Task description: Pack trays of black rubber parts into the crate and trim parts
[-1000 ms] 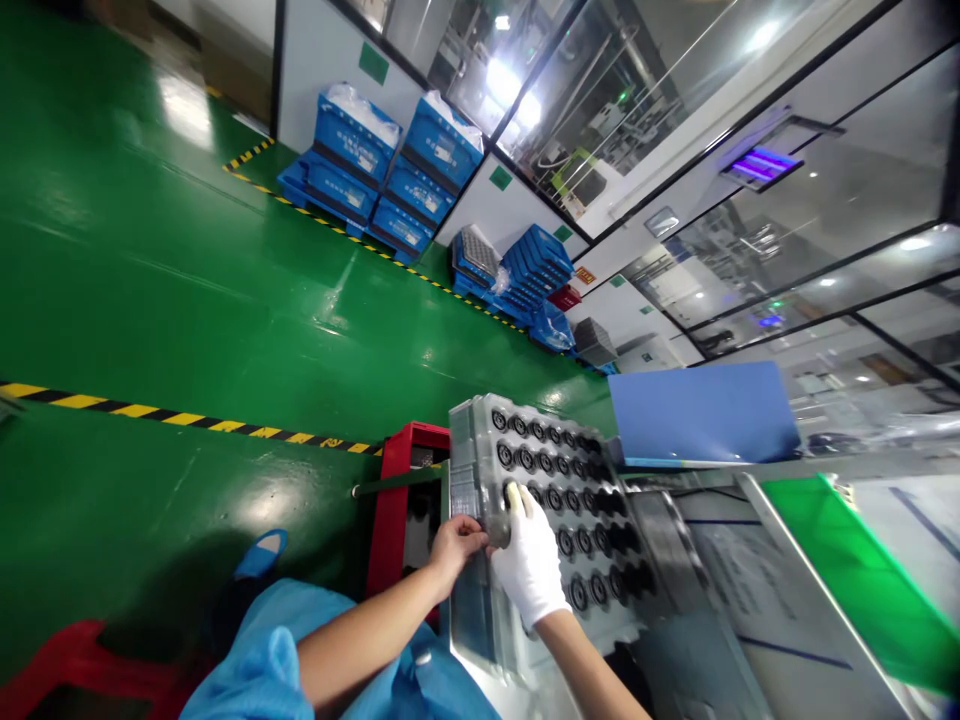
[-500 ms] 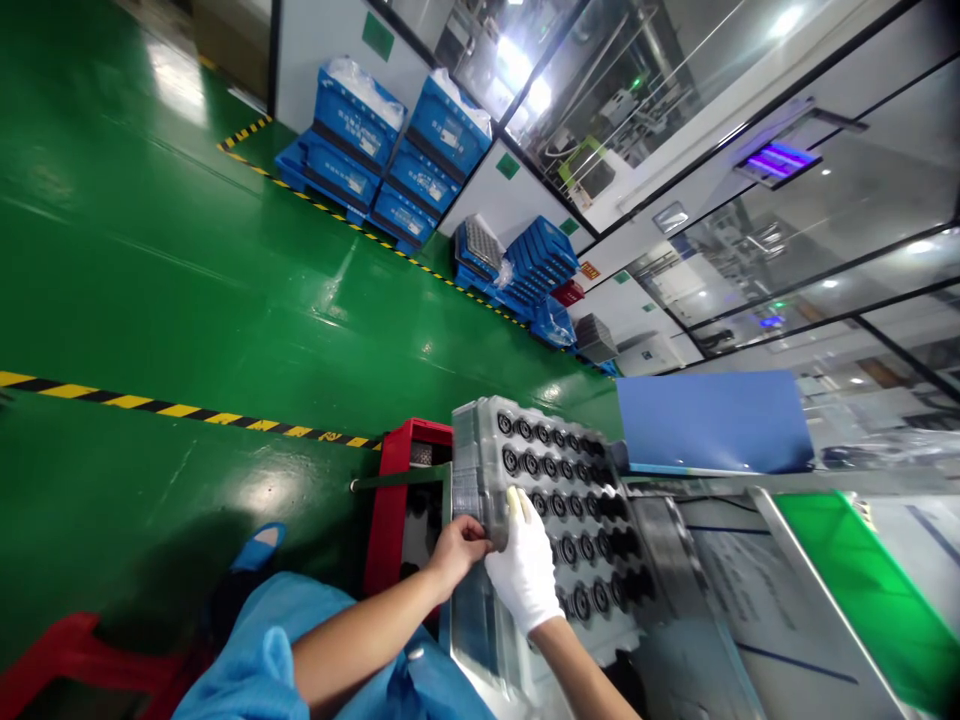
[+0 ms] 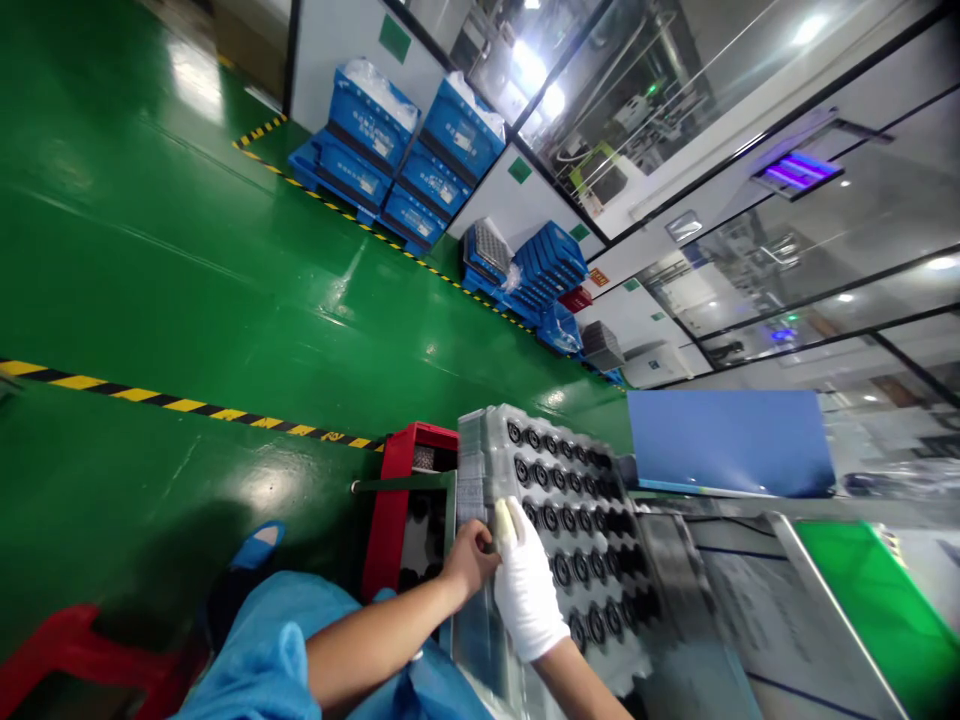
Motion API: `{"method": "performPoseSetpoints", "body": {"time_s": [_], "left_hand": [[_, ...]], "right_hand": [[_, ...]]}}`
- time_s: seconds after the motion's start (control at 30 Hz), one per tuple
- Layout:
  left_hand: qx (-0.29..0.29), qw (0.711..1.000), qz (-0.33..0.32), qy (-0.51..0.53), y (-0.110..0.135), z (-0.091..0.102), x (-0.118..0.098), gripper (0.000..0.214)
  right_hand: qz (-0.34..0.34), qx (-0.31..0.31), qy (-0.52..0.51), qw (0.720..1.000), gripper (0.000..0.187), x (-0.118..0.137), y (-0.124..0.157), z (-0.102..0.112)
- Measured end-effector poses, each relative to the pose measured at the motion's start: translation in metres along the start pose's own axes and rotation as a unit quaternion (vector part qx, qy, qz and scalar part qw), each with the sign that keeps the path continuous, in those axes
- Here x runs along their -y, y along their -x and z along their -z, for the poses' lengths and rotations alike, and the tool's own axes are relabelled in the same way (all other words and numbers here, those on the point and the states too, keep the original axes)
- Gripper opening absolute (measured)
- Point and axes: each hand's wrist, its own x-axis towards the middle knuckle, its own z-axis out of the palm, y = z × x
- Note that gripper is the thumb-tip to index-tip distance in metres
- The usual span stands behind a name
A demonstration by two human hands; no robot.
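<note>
A stack of clear plastic trays (image 3: pixel 570 500) holding several black round parts stands on the bench edge. My bare left hand (image 3: pixel 471 560) pinches the near left side of the stack, fingers curled on the tray edges. My right hand (image 3: pixel 525 585), in a white glove, lies on top of the stack's near corner, its fingers bent over the edge of the top tray. Both hands touch each other at that corner.
A red crate (image 3: pixel 390 520) with dark parts stands on the green floor left of the bench. A blue board (image 3: pixel 727 440) lies behind the trays. Blue crates (image 3: pixel 405 150) are stacked by the far wall. A red stool (image 3: pixel 52 660) sits at lower left.
The camera has shifted slightly. My hands have stayed at the stack's near corner, with the left hand closing in tighter against the gloved right hand.
</note>
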Motion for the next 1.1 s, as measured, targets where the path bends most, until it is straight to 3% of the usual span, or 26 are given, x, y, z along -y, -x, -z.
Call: {"method": "performPoseSetpoints", "body": {"time_s": [0.1, 0.17, 0.27, 0.37, 0.53, 0.67, 0.87, 1.0, 1.1], "left_hand": [[0.004, 1.0, -0.016, -0.008, 0.004, -0.004, -0.005, 0.027], [0.013, 1.0, -0.02, -0.01, 0.008, -0.004, -0.01, 0.024], [0.024, 1.0, -0.005, -0.015, 0.012, -0.006, -0.013, 0.028], [0.019, 0.999, 0.004, -0.026, 0.012, -0.011, -0.011, 0.029], [0.015, 0.998, -0.006, -0.054, 0.008, -0.023, -0.005, 0.024], [-0.008, 0.996, -0.018, -0.081, 0.009, -0.023, -0.006, 0.022], [-0.041, 0.99, -0.016, -0.136, 0.017, -0.006, -0.01, 0.022], [-0.076, 0.981, -0.061, -0.166, 0.029, -0.013, -0.031, 0.032], [-0.006, 0.998, -0.058, -0.034, 0.033, -0.043, -0.064, 0.054]], "right_hand": [[0.007, -0.002, -0.013, 1.0, 0.045, -0.004, 0.002, 0.005], [0.051, -0.014, -0.005, 0.999, 0.046, -0.007, 0.006, 0.009], [0.106, -0.072, 0.026, 0.991, 0.057, -0.008, 0.012, 0.014], [0.102, -0.11, 0.036, 0.988, 0.064, -0.006, 0.015, 0.016], [0.089, -0.07, 0.01, 0.993, 0.059, -0.001, 0.013, 0.025], [0.084, -0.041, 0.013, 0.996, 0.054, 0.005, 0.006, 0.05], [0.115, -0.069, 0.076, 0.988, 0.071, 0.012, -0.015, 0.111], [0.114, -0.076, 0.056, 0.989, 0.075, 0.011, -0.023, 0.134], [0.11, -0.092, 0.006, 0.99, 0.065, 0.016, -0.024, 0.13]]}}
